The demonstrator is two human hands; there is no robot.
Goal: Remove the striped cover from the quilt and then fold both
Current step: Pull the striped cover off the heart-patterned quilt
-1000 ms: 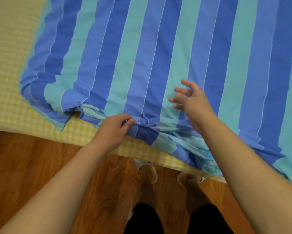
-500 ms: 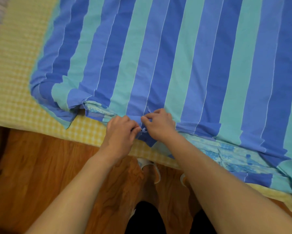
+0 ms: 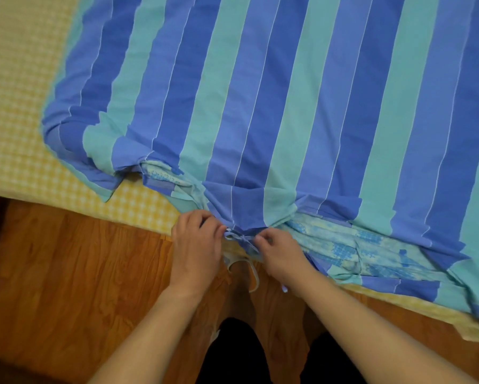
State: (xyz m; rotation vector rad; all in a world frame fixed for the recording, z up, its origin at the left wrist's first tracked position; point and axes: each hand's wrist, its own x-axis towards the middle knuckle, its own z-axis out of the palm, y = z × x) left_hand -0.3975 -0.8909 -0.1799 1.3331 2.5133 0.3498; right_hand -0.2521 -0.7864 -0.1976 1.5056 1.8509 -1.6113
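The cover (image 3: 274, 92) lay spread on the bed (image 3: 19, 112), the quilt (image 3: 352, 248) peeking out at its near edge. The left hand (image 3: 197, 245) and right hand (image 3: 281, 254) each pinched a tie (image 3: 239, 238) there, seemingly undoing it. Next: loosen the knot fully, then open the edge.

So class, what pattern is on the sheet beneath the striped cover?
A yellow-and-white check: the sheet shows best at the left of the head view.

Striped cover (image 3: 288, 92) cut off above
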